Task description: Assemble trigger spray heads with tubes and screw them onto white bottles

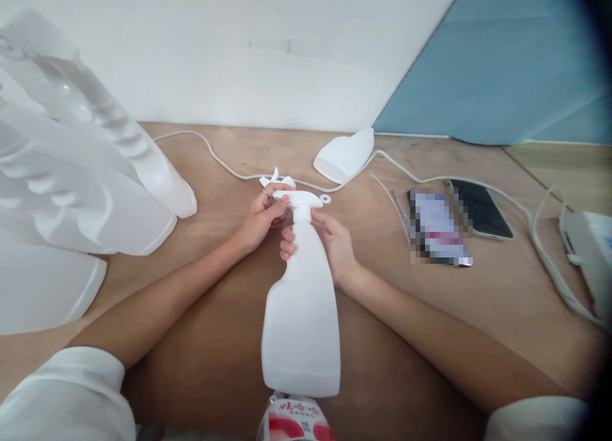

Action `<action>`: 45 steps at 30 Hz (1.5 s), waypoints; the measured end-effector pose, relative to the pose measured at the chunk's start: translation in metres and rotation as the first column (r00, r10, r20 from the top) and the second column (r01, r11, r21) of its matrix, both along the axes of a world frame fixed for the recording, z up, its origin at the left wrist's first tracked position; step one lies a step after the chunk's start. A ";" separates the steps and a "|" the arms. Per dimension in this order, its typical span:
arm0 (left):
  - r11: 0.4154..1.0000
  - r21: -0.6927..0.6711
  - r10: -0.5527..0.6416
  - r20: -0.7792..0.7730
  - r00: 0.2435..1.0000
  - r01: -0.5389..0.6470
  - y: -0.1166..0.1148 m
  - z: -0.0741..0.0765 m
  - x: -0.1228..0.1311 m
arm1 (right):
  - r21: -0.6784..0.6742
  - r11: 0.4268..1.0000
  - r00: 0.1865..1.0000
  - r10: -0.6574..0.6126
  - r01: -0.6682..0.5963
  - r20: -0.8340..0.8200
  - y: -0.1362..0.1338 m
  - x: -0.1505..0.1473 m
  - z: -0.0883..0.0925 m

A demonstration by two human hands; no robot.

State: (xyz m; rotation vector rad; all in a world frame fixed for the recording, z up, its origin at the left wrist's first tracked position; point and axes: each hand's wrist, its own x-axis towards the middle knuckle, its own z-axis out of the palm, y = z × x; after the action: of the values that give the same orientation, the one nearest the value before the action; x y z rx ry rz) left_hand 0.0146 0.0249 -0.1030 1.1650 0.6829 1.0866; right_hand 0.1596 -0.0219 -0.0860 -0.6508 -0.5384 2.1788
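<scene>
A white spray bottle point(303, 313) lies in the middle with its neck pointing away from me. My right hand point(337, 243) is wrapped round the bottle's neck, its fingertips showing on the left side. My left hand point(268, 215), with a ring on one finger, grips the white spray head point(299, 199) at the top of the neck. A small white ring point(325, 199) sits just right of the spray head. Other small white parts point(277, 178) show beyond my left fingers. A labelled clear bottle point(296, 419) is at the bottom edge.
Large white plastic bottles point(90, 167) stand at the left. A white scoop-shaped piece point(345, 155) lies near the wall. A cable point(215, 157) crosses the wooden table point(229, 313). Two phone-like items, one blurred point(440, 227), one dark point(480, 208), and a white box point(593, 250) are right.
</scene>
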 end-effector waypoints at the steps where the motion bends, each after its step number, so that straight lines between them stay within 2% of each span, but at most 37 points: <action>1: 1.000 0.001 0.002 0.002 1.000 -0.002 0.000 0.000 0.000 | 0.000 1.000 1.000 0.008 -0.008 0.013 0.000 0.000 0.000; 5: 1.000 0.014 -0.010 0.021 1.000 0.009 0.000 0.000 0.001 | -0.067 0.991 0.987 0.125 -0.119 0.102 0.001 -0.001 0.001; 9: 1.000 0.019 -0.016 0.022 1.000 0.016 0.000 0.000 0.001 | -0.034 0.999 1.000 -0.011 0.012 0.022 0.000 -0.002 0.002; 13: 1.000 -0.001 -0.020 0.018 1.000 0.020 0.000 0.002 0.001 | -0.083 0.994 0.994 0.079 -0.072 0.075 0.000 -0.003 0.002; 14: 1.000 -0.001 -0.021 0.014 1.000 0.021 0.000 0.002 0.001 | -0.078 0.995 0.996 0.067 -0.062 0.066 0.000 -0.003 0.002; 17: 1.000 -0.003 -0.025 0.007 1.000 0.025 -0.001 0.002 0.001 | -0.026 0.997 0.997 -0.075 0.075 -0.006 -0.001 -0.003 0.002; 21: 0.999 -0.013 -0.031 0.017 0.999 0.031 -0.001 0.002 0.001 | -0.068 0.998 0.997 0.006 -0.001 0.078 -0.001 -0.003 0.005; 25: 1.000 -0.004 -0.021 0.020 1.000 0.021 -0.001 0.001 0.001 | -0.015 0.995 0.995 -0.095 0.095 0.029 -0.002 -0.004 0.006; 29: 1.000 -0.007 -0.026 0.023 0.999 0.027 -0.001 0.001 0.001 | -0.050 0.997 0.993 -0.051 0.057 0.107 -0.002 -0.005 0.006; 34: 1.000 -0.006 -0.007 -0.002 1.000 0.007 -0.001 0.002 0.001 | -0.010 0.995 0.995 -0.098 0.098 0.010 -0.002 -0.004 0.005; 38: 1.000 -0.001 -0.013 -0.009 1.000 0.013 -0.003 0.004 0.001 | -0.053 0.998 0.994 0.038 -0.032 0.104 -0.001 -0.001 0.002; 40: 1.000 0.004 -0.005 -0.021 1.000 0.005 -0.005 0.006 0.002 | -0.067 0.996 0.991 0.064 -0.057 0.115 -0.001 0.000 0.002; 45: 0.995 -0.035 0.093 -0.004 0.996 -0.093 -0.005 0.006 0.003 | 0.005 0.995 0.995 -0.100 0.100 -0.010 0.000 0.001 0.001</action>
State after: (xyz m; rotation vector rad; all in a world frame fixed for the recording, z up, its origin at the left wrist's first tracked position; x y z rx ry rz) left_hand 0.0176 0.0202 -0.0972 1.1135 0.7615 1.1474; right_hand 0.1605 -0.0219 -0.0847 -0.6498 -0.4963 2.0851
